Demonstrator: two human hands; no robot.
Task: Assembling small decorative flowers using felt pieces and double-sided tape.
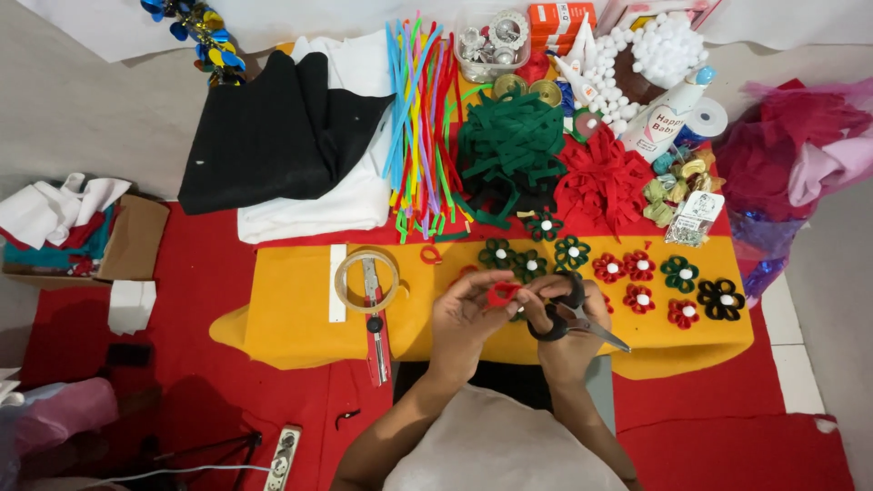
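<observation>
My left hand (461, 320) pinches a small red felt piece (501, 293) between fingers and thumb, just above the yellow felt sheet (291, 318). My right hand (571, 329) also touches the red piece with its fingertips while black-handled scissors (573, 318) hang from its fingers, blades pointing right and down. Finished felt flowers in red (609, 267), green (572, 251) and black (720, 299), each with a white centre, lie in rows just beyond and to the right of my hands.
A tape roll (366, 280) and a clear ruler lie left of my hands. Farther back sit colourful pipe cleaners (420, 109), green felt strips (509, 145), red felt strips (602, 182), black and white cloth (291, 136), white pompoms (655, 50) and a glue bottle. A cardboard box (82, 238) stands at the left.
</observation>
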